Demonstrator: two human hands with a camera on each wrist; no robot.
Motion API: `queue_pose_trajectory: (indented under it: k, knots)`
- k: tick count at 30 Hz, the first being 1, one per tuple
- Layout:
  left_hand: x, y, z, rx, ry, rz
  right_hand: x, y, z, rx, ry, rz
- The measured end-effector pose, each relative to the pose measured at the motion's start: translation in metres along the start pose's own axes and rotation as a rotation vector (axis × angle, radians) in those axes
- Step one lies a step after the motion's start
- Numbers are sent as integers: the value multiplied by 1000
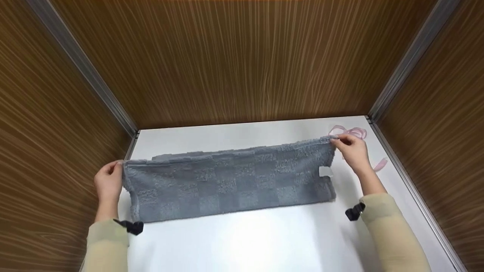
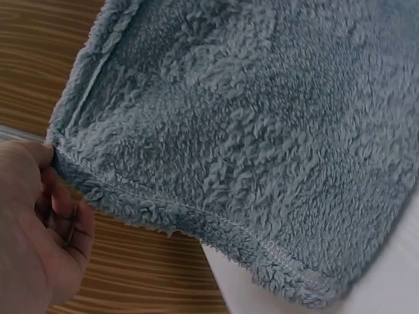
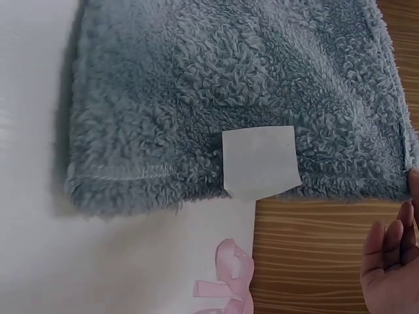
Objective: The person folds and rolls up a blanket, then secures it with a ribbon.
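Observation:
A grey fluffy towel (image 1: 230, 181) is stretched wide above the white table (image 1: 249, 241), its lower edge touching the surface. My left hand (image 1: 109, 181) pinches its upper left corner; the left wrist view shows the towel (image 2: 249, 131) with my left hand (image 2: 39, 222) at its stitched corner. My right hand (image 1: 353, 149) pinches the upper right corner. A white label (image 1: 326, 172) hangs at the right edge, also plain on the towel (image 3: 229, 98) as a white label (image 3: 258, 162) in the right wrist view, where my right hand (image 3: 393, 268) shows only partly at the corner.
A pink ribbon (image 1: 357, 133) lies on the table behind my right hand, seen too as a pink ribbon (image 3: 226, 275) in the right wrist view. Wood-grain walls (image 1: 242, 60) with metal corner strips enclose the table at back, left and right.

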State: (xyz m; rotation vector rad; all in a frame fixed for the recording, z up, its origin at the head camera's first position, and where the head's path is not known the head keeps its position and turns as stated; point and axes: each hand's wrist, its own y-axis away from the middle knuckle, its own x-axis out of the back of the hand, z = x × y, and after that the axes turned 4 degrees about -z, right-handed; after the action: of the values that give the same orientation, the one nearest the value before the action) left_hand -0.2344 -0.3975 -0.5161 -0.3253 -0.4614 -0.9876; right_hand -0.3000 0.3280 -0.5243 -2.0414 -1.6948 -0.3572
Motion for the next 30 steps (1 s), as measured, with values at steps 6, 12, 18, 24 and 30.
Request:
queue_pose_trajectory:
  k: [6,12,18,24,30]
  knots:
    - [-13,-19,14,102,80,-1,-9,-28,4,-35,-2,-39]
    - [-23,-23,22,128,73,-16,-16,-43,8,-110,5,-72]
    - [-23,-25,24,163,37,-63,-20,-49,9,-179,12,-122]
    - [-34,-27,24,186,181,-117,-23,-52,9,-206,-34,-128]
    - [-50,-27,15,188,246,-159,-29,-53,11,-237,-15,-133]
